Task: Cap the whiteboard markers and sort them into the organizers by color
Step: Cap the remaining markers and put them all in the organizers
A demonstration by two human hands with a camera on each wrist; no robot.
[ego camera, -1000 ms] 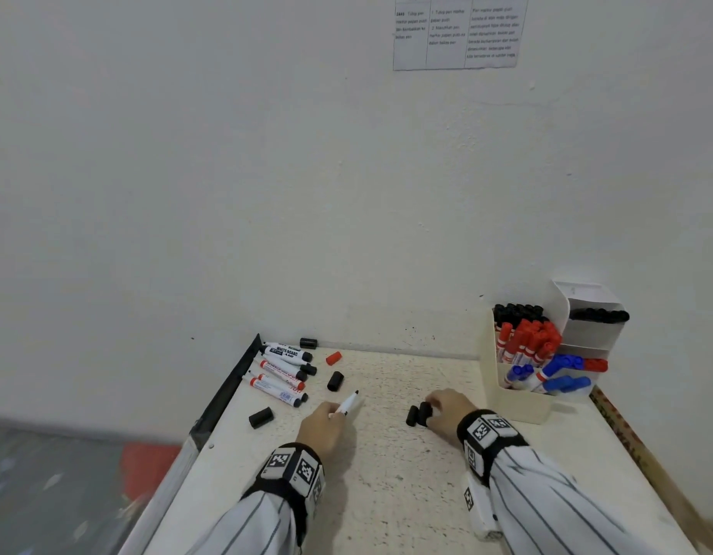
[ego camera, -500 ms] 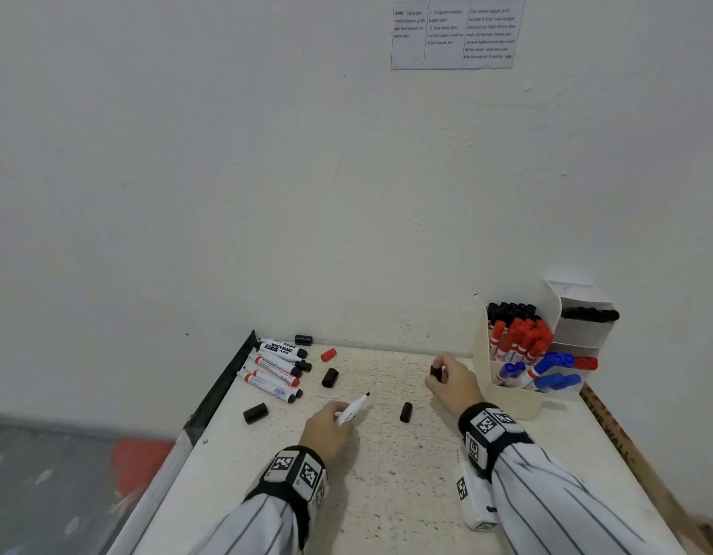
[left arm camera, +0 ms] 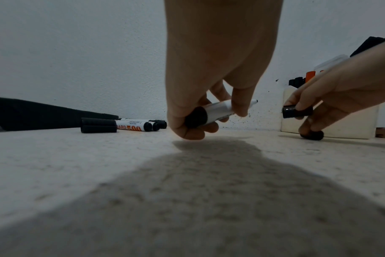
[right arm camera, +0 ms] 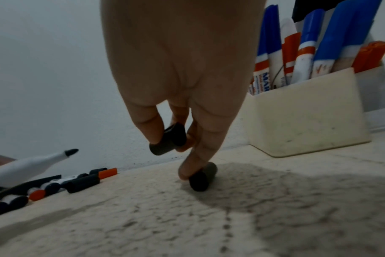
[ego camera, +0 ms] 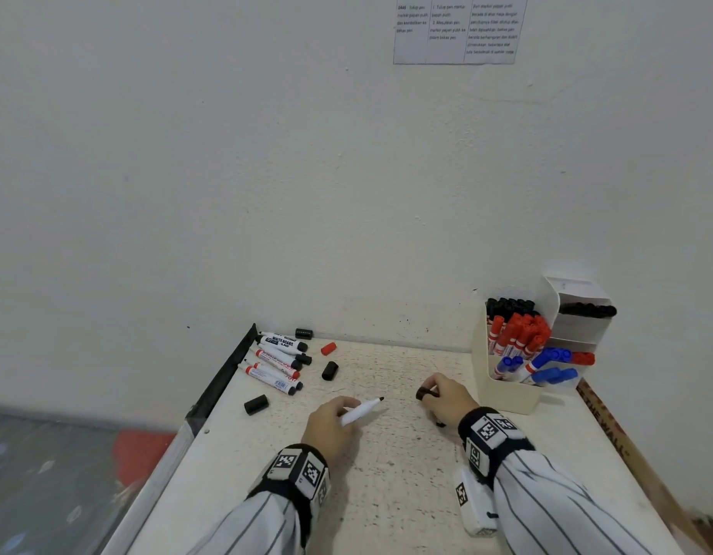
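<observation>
Your left hand (ego camera: pixel 330 424) gripped an uncapped black marker (ego camera: pixel 360 410); your right hand (ego camera: pixel 447 398) pinched a black cap (ego camera: pixel 423 393). Capping was under way, and next likely meant aligning cap with tip.

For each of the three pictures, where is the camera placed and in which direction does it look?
Head: worn high, looks forward and down at the speckled white table; both striped sleeves show.
Left wrist: low, looks along the left hand gripping an uncapped white marker.
Right wrist: low, looks along the right hand pinching a black cap.
Shared: both wrist views show the cream plastic organizer.
</observation>
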